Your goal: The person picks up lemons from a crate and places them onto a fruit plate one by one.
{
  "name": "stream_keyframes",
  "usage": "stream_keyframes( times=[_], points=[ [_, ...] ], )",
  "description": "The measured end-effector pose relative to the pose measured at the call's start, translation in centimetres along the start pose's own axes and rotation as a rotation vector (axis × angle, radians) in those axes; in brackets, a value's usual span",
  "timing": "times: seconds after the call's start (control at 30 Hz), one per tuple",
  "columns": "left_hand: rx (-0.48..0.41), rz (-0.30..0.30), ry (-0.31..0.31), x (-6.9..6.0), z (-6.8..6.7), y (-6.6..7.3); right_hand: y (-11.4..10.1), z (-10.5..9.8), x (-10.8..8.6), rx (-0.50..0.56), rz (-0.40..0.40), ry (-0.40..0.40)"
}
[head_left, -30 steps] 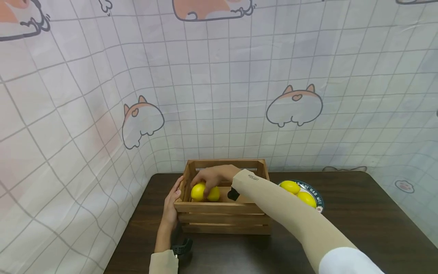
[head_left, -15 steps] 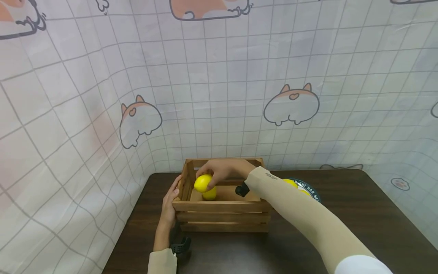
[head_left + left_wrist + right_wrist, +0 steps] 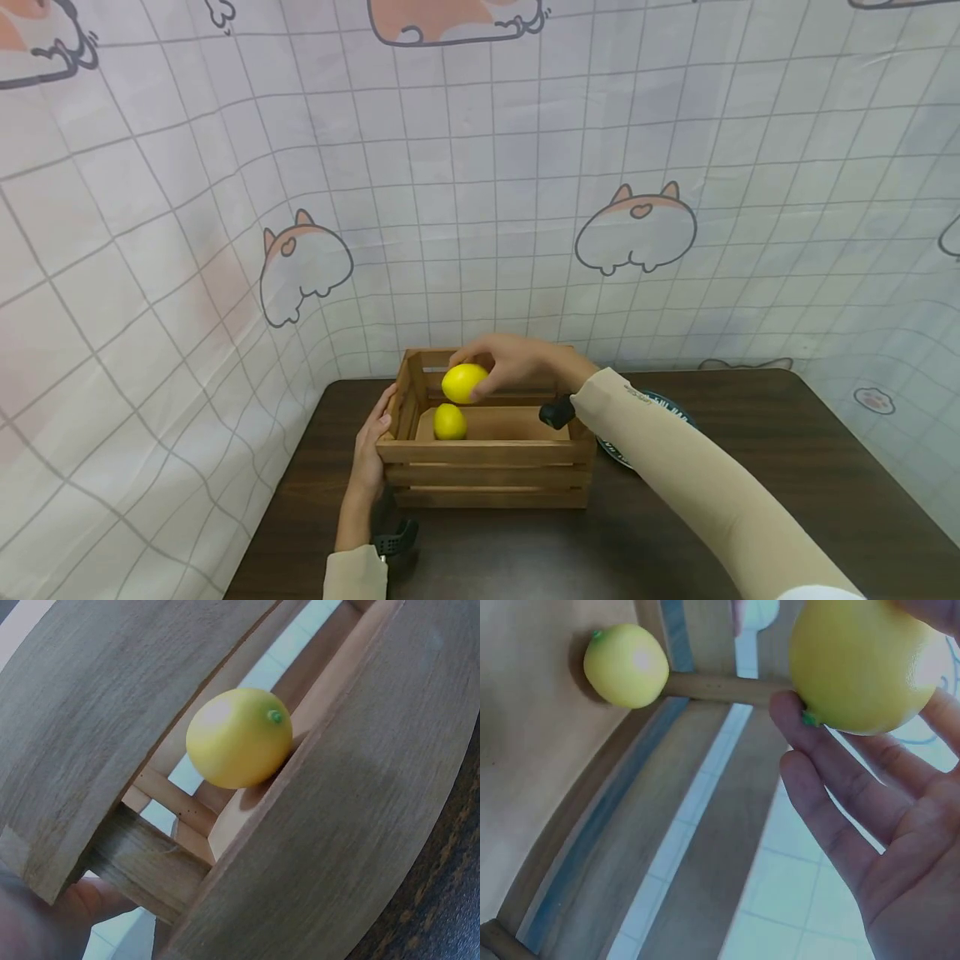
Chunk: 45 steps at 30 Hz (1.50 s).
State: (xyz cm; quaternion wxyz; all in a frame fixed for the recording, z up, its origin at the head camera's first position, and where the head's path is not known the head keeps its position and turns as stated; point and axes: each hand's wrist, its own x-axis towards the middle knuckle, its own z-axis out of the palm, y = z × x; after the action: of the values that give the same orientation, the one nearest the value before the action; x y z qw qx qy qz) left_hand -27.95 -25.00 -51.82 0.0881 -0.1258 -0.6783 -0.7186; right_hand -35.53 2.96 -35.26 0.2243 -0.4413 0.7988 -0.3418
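My right hand (image 3: 513, 363) pinches a yellow lemon (image 3: 463, 383) just above the wooden crate (image 3: 487, 452). In the right wrist view, thumb and fingers hold that lemon (image 3: 862, 667), its green tip facing down. A second lemon (image 3: 450, 422) lies on the crate floor near the left end; the left wrist view also shows a lemon (image 3: 240, 739) between the slats. Against the crate's left end rests my left hand (image 3: 369, 454), fingers along the outside and up to the top edge; in its wrist view only part of the hand (image 3: 67, 919) shows.
A round plate (image 3: 663, 402) with a dark patterned rim stands right of the crate, mostly hidden under the right forearm. The dark wooden table (image 3: 795, 450) ends at a hanging grid-patterned cloth (image 3: 480, 208) behind and on the left.
My right hand has lifted one lemon from the crate floor and moved it up and to the right. The other lemon has shifted slightly left. My left hand stays at the crate's end.
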Motion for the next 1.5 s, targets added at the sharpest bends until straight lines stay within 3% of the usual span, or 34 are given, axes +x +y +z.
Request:
stream_keyframes(
  times=[0.33, 0.63, 1.0, 1.27, 1.5],
  points=[
    [-0.008, 0.001, 0.01, 0.0, 0.1, 0.0, 0.0, -0.8, -2.3, -0.014, -0.062, 0.055],
    [-0.022, 0.004, 0.012, 0.0, 0.1, -0.1, 1.3, -0.6, -4.6, 0.043, -0.12, 0.117],
    [-0.018, 0.001, 0.02, 0.0, 0.1, -0.1, 2.2, 0.1, -7.7, 0.046, -0.06, 0.253],
    [-0.011, 0.004, 0.014, -0.1, 0.1, 0.1, 2.3, 0.3, -9.3, 0.041, -0.092, 0.32],
    [-0.01, 0.002, 0.009, -0.1, 0.1, 0.0, 2.3, 0.6, -10.8, 0.067, -0.075, 0.377]
  ],
)
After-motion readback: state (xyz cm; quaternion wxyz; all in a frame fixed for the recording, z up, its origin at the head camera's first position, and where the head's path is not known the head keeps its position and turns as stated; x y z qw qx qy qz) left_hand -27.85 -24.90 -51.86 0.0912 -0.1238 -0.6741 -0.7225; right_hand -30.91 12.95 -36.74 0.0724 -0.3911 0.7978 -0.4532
